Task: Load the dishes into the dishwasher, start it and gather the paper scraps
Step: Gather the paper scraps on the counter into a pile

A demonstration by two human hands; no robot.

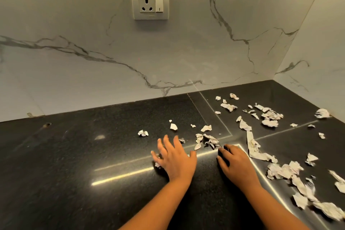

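A person's left hand (175, 160) lies spread flat on the black counter (74, 155), the right hand (236, 163) beside it with fingers bent, its grip impossible to tell, as torn paper scraps (211, 140) litter the counter ahead and to the right.

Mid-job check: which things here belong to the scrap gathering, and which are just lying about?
Job: paper scraps, left hand, right hand, and the black counter they lie on.
Not part of it: wall socket with switch, marble wall.
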